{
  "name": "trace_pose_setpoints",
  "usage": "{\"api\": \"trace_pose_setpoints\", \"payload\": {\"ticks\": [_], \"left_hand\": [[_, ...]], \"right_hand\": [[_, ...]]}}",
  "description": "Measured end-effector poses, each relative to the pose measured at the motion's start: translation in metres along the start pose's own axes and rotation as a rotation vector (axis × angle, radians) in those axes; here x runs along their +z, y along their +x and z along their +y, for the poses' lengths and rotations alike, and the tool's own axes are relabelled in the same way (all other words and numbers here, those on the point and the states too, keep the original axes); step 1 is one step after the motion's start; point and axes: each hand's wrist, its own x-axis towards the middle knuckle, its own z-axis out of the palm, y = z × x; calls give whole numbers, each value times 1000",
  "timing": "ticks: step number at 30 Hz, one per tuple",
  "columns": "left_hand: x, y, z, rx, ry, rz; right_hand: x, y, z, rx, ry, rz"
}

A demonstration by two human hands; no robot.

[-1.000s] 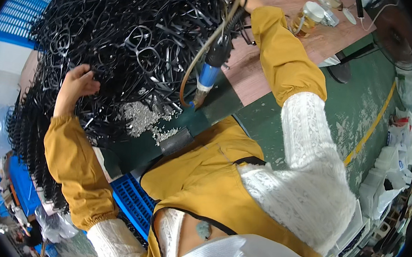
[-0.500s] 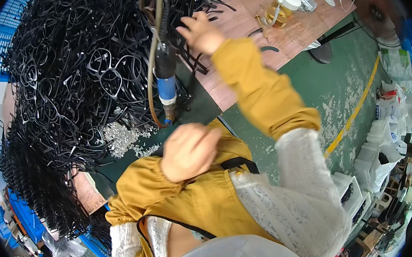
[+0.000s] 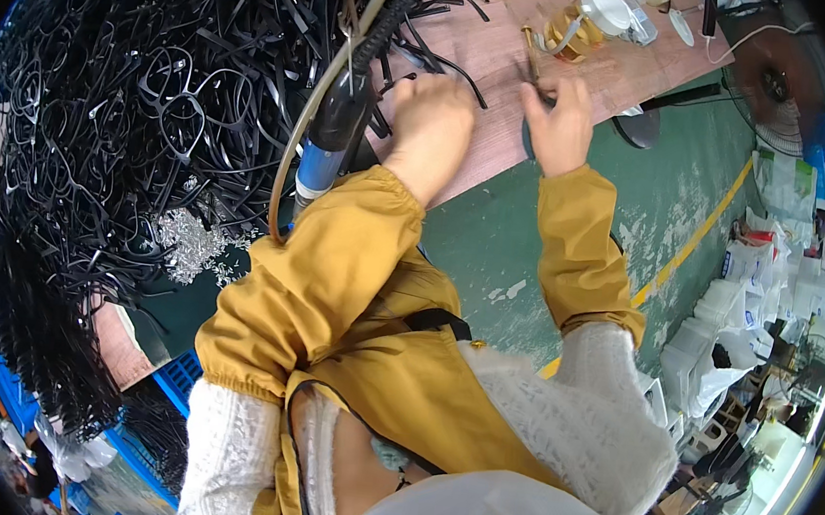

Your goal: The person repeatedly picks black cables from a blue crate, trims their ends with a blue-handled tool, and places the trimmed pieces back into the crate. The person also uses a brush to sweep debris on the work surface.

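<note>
At the right edge of the big heap of black eyeglass frames (image 3: 173, 92), my left hand (image 3: 434, 124) is curled closed above the table. Its fingertips face away, so whatever it may hold is hidden. Black temple arms (image 3: 444, 57) lie just beyond it. My right hand (image 3: 560, 132) is at the table's front edge, its thumb and fingers closing round a dark curved strip (image 3: 526, 141); blur hides its exact kind. A thin gold-ended tool (image 3: 528, 44) lies beside those fingertips. A blue-and-black powered screwdriver (image 3: 321, 162) hangs left of my left forearm.
Small silvery pieces (image 3: 190, 246) are piled by the heap. On the pinkish wooden table (image 3: 501, 36) stands a white-lidded jar (image 3: 606, 11) of amber liquid. A hose (image 3: 296, 145) hangs beside the screwdriver. A fan (image 3: 774, 86) and white bags (image 3: 736, 292) are at right.
My left hand has moved from near my lap up to the table. The right hand has shifted away from the heap to the dark strip. The view has turned slightly.
</note>
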Motion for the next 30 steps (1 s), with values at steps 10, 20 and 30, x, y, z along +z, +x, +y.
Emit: {"api": "trace_pose_setpoints", "payload": {"ticks": [10, 20, 30], "left_hand": [[-43, -60, -3, -100, -66, 310], [-128, -142, -21, 103, -377, 344], [-170, -265, -304, -502, 352, 452]], "right_hand": [[15, -25, -73, 124, 793, -383], [77, -26, -136, 355, 1072, -582], [17, -54, -182, 374, 1528, 109]]}}
